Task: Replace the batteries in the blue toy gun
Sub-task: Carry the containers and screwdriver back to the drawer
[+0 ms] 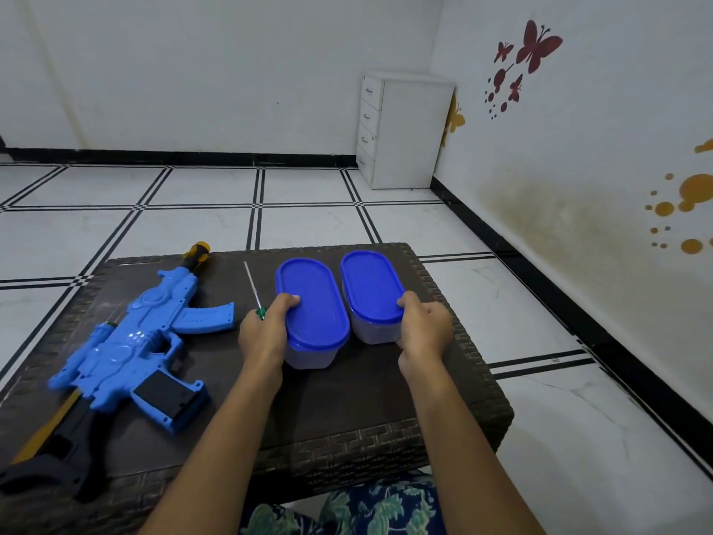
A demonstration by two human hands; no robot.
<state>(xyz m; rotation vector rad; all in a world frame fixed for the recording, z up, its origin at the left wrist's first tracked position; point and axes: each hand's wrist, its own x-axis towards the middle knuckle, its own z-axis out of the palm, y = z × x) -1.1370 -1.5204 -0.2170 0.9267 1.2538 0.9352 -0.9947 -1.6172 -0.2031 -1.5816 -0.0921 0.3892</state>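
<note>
**Both hands on the blue-lidded boxes, toy gun lying off to the left**

The blue toy gun point(135, 341) lies flat on its side on the dark woven table point(347, 403), well to the left of the left hand and untouched. It is a rifle-shaped toy in bright, glossy blue plastic. Its yellow-and-black muzzle tip points away from the person, and its black-and-yellow stock runs back to the near left corner. A curved blue magazine sticks out towards the left hand, and a black panel sits in the grip at the near end.

A slim screwdriver point(254, 289) lies between the gun and the left hand, its metal shaft pointing away. Its green handle is just beside the knuckles and partly hidden by them; whether they touch cannot be told.

The left hand point(266, 334) reaches forward on an outstretched bare forearm. It grips the left container point(314, 303), an oval clear tub with a blue lid. The thumb lies on the lid's near left edge and the fingers curl round the tub's left side.

The right container point(370, 287), of the same kind, stands just beside the first, on its right. The right hand point(424, 330) mirrors the left: its thumb presses the lid's right rim and its fingers wrap the tub's right side, with the forearm stretched out behind.

Beyond the right hand, a white drawer cabinet point(401, 129) stands in the room's corner. Red butterfly stickers point(536, 46) mark the wall to its right.
</note>
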